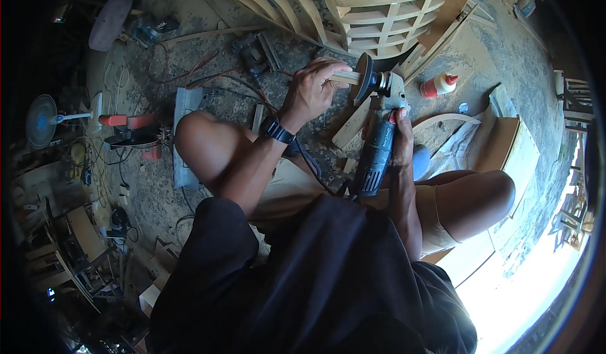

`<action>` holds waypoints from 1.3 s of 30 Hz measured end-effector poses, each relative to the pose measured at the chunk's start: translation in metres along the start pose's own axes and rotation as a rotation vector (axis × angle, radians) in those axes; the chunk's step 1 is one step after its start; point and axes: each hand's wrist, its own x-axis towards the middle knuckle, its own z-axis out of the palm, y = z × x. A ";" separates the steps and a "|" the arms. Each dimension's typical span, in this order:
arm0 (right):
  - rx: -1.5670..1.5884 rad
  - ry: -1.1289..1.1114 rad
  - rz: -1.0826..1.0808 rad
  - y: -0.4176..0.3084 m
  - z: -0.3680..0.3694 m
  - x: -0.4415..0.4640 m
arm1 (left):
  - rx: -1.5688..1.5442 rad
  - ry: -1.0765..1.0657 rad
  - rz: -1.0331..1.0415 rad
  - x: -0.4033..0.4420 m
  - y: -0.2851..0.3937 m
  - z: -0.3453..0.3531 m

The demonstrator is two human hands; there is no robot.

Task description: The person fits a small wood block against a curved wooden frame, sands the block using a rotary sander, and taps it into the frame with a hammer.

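My left hand [309,90], with a dark watch on its wrist, grips a small light wooden piece [344,77]. The piece's far end meets the round disc [364,78] of an angle grinder [377,145]. My right hand [403,138] is wrapped round the grinder's blue-grey body, thumb near a red switch. The grinder stands nearly upright over my lap, its head at the top and the disc facing left. Whether the disc is turning cannot be told.
Curved wooden frames [385,22] stand ahead. A red-and-white bottle [439,85] is at the right. Another power tool [257,54] and cables lie on the floor ahead. A fan [43,121] and a circular saw-like tool [134,133] are at the left, a wooden box [499,145] at the right.
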 end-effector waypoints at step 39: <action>0.041 0.043 -0.007 -0.001 0.002 -0.004 | 0.019 -0.010 -0.043 -0.002 -0.007 0.007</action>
